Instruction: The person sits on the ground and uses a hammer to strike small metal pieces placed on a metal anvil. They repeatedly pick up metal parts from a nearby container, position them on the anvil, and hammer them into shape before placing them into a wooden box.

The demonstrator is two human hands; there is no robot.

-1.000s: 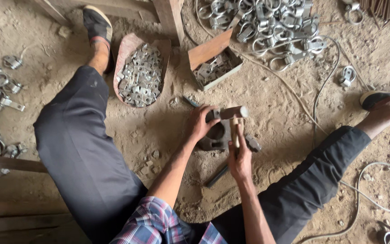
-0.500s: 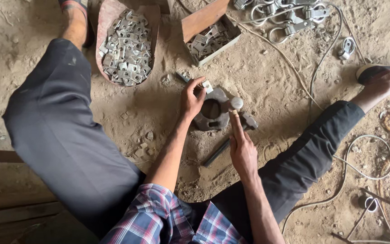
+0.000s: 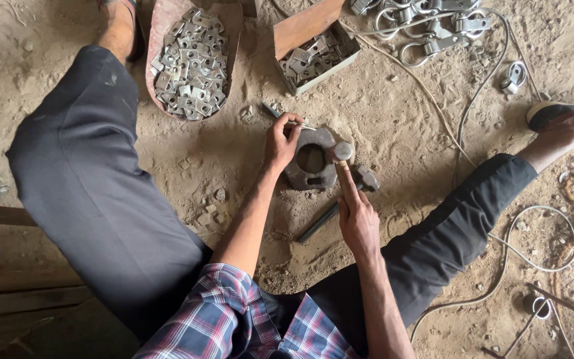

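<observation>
I sit on a sandy floor with my legs spread. Between them lies a thick metal block (image 3: 308, 174) with a round hole. My left hand (image 3: 280, 141) pinches a small flat metal piece (image 3: 298, 124) at the block's upper left edge. My right hand (image 3: 358, 223) grips the wooden handle of a hammer (image 3: 341, 154), whose round head rests on the block's right corner. A second hammer (image 3: 359, 183) lies on the sand just right of the block.
A curved tray (image 3: 156, 40) filled with several small metal plates lies at upper left. A cardboard box (image 3: 303, 28) of similar parts sits beside it. Shackle-like metal clamps (image 3: 426, 26) and wire (image 3: 499, 226) spread to the right. Wooden planks (image 3: 8, 279) lie at lower left.
The hammer was raised upright one second ago and has come down onto the block. My left hand shifted to the block's upper left edge with the small piece. The camera view moved closer.
</observation>
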